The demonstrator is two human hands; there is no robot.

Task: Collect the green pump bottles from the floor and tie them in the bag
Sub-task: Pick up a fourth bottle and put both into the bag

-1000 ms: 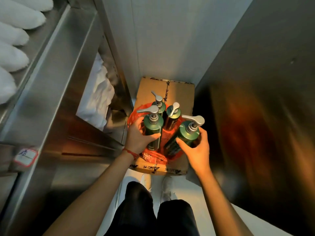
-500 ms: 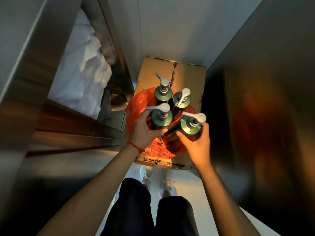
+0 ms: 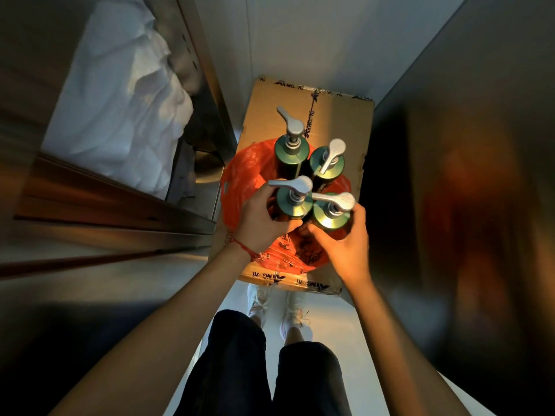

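Four bottles (image 3: 292, 151) bagged (image 3: 240, 172) — box (image 3: 339, 115) beneath, walls close.

bottle bodies (image 3: 326, 179): hidden from above | right wall (image 3: 468, 205): blurred | bag (image 3: 240, 181) mouth: covered

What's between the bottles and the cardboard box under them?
The orange bag. In the head view, all four bottles stand on it, and it spreads over the box. Each hand, left and right, holds a near bottle.

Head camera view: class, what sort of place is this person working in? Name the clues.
Probably a narrow storeroom or service corner: steel shelving holding white linen, a taped cardboard box on the floor, and plain walls close on both sides.
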